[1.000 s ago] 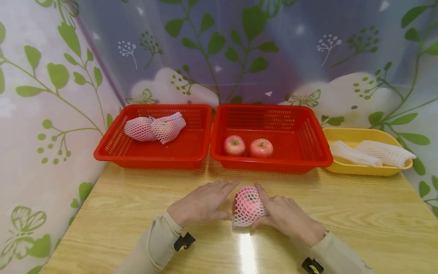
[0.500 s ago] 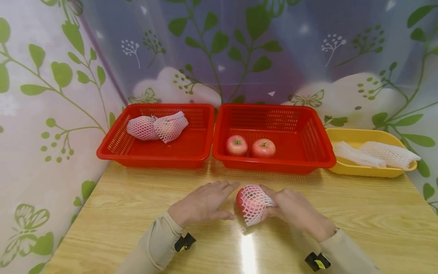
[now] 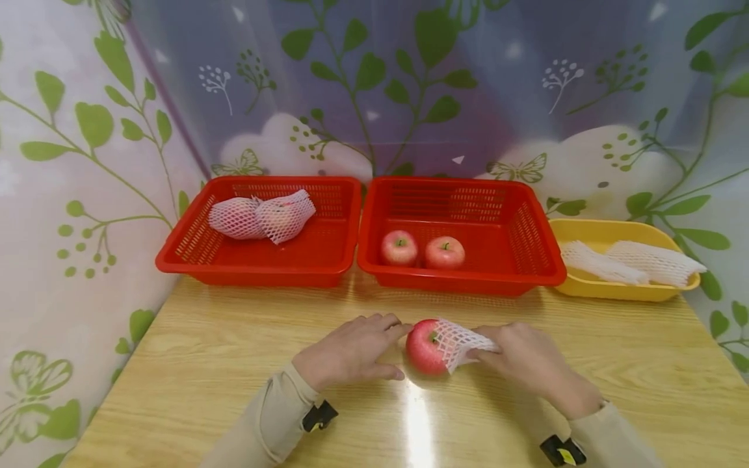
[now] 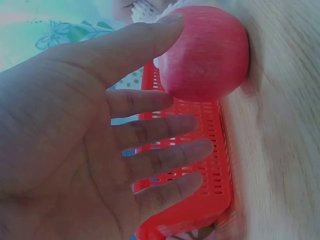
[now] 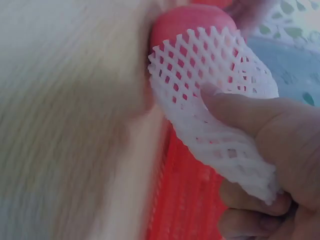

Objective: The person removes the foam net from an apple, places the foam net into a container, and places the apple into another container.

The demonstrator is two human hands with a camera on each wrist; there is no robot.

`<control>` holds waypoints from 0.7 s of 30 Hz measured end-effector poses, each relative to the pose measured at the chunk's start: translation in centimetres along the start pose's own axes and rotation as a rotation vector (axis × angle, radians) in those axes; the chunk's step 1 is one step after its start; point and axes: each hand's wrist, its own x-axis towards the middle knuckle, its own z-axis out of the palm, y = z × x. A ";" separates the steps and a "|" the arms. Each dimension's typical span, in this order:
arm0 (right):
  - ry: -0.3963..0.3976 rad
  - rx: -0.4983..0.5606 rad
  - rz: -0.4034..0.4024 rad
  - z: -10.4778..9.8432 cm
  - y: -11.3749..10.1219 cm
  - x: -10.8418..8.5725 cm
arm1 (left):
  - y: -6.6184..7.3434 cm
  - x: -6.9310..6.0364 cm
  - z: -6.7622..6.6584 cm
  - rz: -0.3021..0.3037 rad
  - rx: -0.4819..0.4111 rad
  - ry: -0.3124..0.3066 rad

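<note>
On the wooden table sits a red apple (image 3: 422, 348), its left half bare and its right half under a white foam net sleeve (image 3: 459, 341). My right hand (image 3: 529, 364) pinches the sleeve's loose end, drawn out to the right of the fruit. In the right wrist view the thumb presses on the mesh (image 5: 220, 135) and the other fingers curl beneath it. My left hand (image 3: 357, 351) is at the apple's left side, fingers straight and spread, as the left wrist view shows. Its index and thumb tips are close to the apple; whether they touch it I cannot tell.
Behind, a red basket (image 3: 462, 281) holds two bare apples (image 3: 400, 248). Left of it, another red basket (image 3: 257, 276) holds two net-wrapped fruits (image 3: 283, 218). A yellow basket (image 3: 620, 294) with white net sleeves (image 3: 655, 260) stands at the right.
My right hand has moved right, pulling the net sleeve with it. The sleeve covered most of the apple before; now the left half is bare. My left hand has barely moved.
</note>
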 end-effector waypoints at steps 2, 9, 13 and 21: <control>0.007 0.003 0.029 -0.6 0.6 -0.6 | 0.1 0.0 0.0 0.000 -0.001 -0.003; 0.042 0.054 0.202 -4.1 3.5 -2.2 | 0.0 -0.1 -0.3 -0.003 -0.018 0.016; 0.179 0.134 0.294 -6.3 5.7 -2.9 | 0.0 -0.1 -0.5 0.005 -0.012 0.029; 0.721 -0.051 0.456 -8.2 12.6 -0.9 | 0.0 0.0 -0.6 0.023 0.018 0.055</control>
